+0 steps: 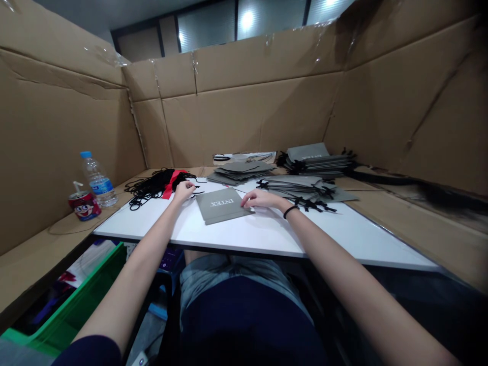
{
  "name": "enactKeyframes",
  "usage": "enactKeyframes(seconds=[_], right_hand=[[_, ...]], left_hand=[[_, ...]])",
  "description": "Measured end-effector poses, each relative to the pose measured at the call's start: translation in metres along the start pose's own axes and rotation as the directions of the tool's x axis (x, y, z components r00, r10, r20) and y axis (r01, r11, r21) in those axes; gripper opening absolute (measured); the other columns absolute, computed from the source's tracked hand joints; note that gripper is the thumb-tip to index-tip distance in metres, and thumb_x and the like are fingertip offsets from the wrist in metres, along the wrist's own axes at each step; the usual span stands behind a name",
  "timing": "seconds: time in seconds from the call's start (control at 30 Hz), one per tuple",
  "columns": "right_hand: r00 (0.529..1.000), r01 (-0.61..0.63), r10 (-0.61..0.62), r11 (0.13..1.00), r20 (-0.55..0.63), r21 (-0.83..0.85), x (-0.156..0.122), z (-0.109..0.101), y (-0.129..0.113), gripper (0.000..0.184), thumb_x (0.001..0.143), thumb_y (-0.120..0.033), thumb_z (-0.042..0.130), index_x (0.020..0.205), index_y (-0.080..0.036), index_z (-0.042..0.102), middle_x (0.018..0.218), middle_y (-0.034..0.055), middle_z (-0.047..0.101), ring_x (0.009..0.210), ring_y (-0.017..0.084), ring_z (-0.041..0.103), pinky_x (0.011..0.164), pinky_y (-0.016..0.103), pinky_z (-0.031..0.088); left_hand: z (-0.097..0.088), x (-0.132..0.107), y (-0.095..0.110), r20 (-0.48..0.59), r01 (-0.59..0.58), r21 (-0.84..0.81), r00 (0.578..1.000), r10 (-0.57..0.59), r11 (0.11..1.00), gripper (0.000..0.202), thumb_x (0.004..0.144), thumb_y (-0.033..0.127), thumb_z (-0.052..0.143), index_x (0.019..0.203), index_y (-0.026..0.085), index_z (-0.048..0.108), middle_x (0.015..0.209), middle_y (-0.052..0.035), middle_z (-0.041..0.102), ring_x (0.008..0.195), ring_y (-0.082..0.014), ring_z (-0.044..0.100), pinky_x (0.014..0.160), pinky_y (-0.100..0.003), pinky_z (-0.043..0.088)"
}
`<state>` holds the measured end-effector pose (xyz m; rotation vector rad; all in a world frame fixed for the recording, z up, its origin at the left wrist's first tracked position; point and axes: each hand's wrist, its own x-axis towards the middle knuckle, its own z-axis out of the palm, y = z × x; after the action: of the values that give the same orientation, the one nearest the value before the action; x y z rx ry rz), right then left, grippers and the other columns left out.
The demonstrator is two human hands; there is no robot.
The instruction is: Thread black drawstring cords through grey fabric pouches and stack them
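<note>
A flat grey bag (pixel 218 209) with white INTEX lettering lies on the white tabletop in front of me. My right hand (pixel 263 199) is at the bag's right edge, thumb and fingers closed on it. Left of the bag, my left hand (pixel 184 191) is closed in a pinch, with a thin black cord (pixel 196 187) showing at the fingertips. Behind that hand is a tangled heap of black cords (pixel 152 185) with a red strip (pixel 171 184) across it.
Grey bags (pixel 244 170) are stacked at the back. To the right are stacks with knotted black cords, one nearer (pixel 293 185), one farther (pixel 320 161). A water bottle (pixel 99 185) and red can (pixel 84 207) stand left. Cardboard walls (pixel 244 112) surround the table; a green bin (pixel 80 290) sits below.
</note>
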<state>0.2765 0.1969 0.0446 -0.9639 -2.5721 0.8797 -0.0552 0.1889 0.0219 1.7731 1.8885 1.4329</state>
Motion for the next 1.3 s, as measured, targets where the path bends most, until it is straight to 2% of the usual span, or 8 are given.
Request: enactKeyframes(seconds=[0.17, 0.3, 0.5, 0.7, 0.9, 1.0, 1.1, 1.3], right_hand=[[1.0, -0.004, 0.004, 1.0, -0.002, 0.006, 0.0, 0.0, 0.0, 0.038, 0.066, -0.037, 0.056, 0.089, -0.012, 0.073, 0.08, 0.0067, 0.069, 0.072, 0.017, 0.057, 0.064, 0.025, 0.04], [1.0, -0.001, 0.001, 1.0, -0.008, 0.01, 0.0, 0.0, 0.0, 0.037, 0.066, -0.037, 0.057, 0.088, -0.013, 0.074, 0.081, 0.0066, 0.069, 0.073, 0.017, 0.058, 0.064, 0.025, 0.04], [1.0, -0.01, 0.01, 1.0, -0.014, -0.003, 0.001, 0.0, 0.0, 0.036, 0.066, -0.036, 0.057, 0.089, -0.014, 0.074, 0.078, 0.0052, 0.069, 0.069, 0.017, 0.056, 0.062, 0.025, 0.039], [1.0, -0.008, 0.008, 1.0, -0.015, -0.004, 0.001, 0.001, 0.0, 0.035, 0.066, -0.036, 0.058, 0.088, -0.014, 0.074, 0.08, 0.0058, 0.069, 0.071, 0.017, 0.056, 0.063, 0.025, 0.039], [1.0, -0.015, 0.015, 1.0, -0.01, -0.013, 0.001, 0.0, 0.0, 0.036, 0.066, -0.037, 0.058, 0.088, -0.013, 0.074, 0.078, 0.0056, 0.068, 0.069, 0.016, 0.055, 0.062, 0.025, 0.039], [1.0, -0.011, 0.011, 1.0, -0.016, -0.01, 0.001, 0.001, -0.001, 0.036, 0.066, -0.038, 0.058, 0.087, -0.014, 0.074, 0.076, 0.0048, 0.068, 0.067, 0.016, 0.055, 0.061, 0.025, 0.038], [1.0, -0.007, 0.007, 1.0, -0.014, -0.008, 0.001, 0.0, -0.001, 0.035, 0.066, -0.037, 0.058, 0.087, -0.014, 0.074, 0.076, 0.0046, 0.069, 0.067, 0.016, 0.056, 0.061, 0.025, 0.038], [1.0, -0.011, 0.011, 1.0, -0.01, -0.006, 0.001, 0.001, -0.002, 0.036, 0.065, -0.037, 0.057, 0.087, -0.014, 0.074, 0.077, 0.005, 0.068, 0.067, 0.016, 0.055, 0.061, 0.025, 0.038]], left_hand=[[-0.001, -0.003, 0.002, 0.005, -0.002, 0.007, 1.0, 0.002, 1.0, 0.027, 0.066, 0.042, 0.066, 0.059, 0.017, 0.061, 0.053, 0.0006, 0.054, 0.055, -0.0144, 0.049, 0.055, -0.025, 0.038], [-0.002, -0.002, -0.001, 0.001, -0.011, 0.023, 1.0, 0.011, 1.0, 0.026, 0.07, 0.038, 0.062, 0.053, 0.018, 0.057, 0.048, 0.0012, 0.049, 0.057, -0.0155, 0.049, 0.056, -0.025, 0.038], [0.0, 0.003, -0.007, -0.004, 0.016, 0.039, 1.0, -0.016, 0.999, 0.021, 0.07, 0.03, 0.06, 0.052, 0.018, 0.058, 0.049, -0.001, 0.052, 0.058, -0.0185, 0.054, 0.06, -0.027, 0.041], [-0.005, 0.004, -0.007, -0.063, 0.016, 0.052, 0.998, -0.013, 0.999, 0.02, 0.068, 0.031, 0.062, 0.054, 0.018, 0.06, 0.054, -0.0032, 0.058, 0.064, -0.021, 0.057, 0.061, -0.028, 0.04], [-0.004, 0.005, -0.004, -0.066, 0.073, -0.004, 0.995, -0.073, 0.997, 0.037, 0.078, 0.042, 0.048, 0.055, 0.017, 0.062, 0.044, -0.0025, 0.052, 0.054, -0.0189, 0.054, 0.055, -0.027, 0.041], [-0.005, 0.007, -0.004, -0.06, 0.12, -0.044, 0.991, -0.123, 0.992, 0.041, 0.081, 0.034, 0.036, 0.053, 0.017, 0.061, 0.04, -0.0025, 0.048, 0.044, -0.0174, 0.049, 0.053, -0.029, 0.041], [-0.005, 0.009, -0.005, -0.044, 0.138, -0.063, 0.989, -0.141, 0.989, 0.032, 0.075, 0.026, 0.038, 0.051, 0.019, 0.059, 0.04, -0.0012, 0.046, 0.04, -0.0173, 0.047, 0.053, -0.03, 0.042], [-0.004, 0.007, -0.007, -0.038, 0.109, -0.058, 0.993, -0.111, 0.992, 0.018, 0.065, 0.02, 0.045, 0.052, 0.019, 0.058, 0.047, -0.0017, 0.051, 0.049, -0.0176, 0.05, 0.055, -0.029, 0.043]])
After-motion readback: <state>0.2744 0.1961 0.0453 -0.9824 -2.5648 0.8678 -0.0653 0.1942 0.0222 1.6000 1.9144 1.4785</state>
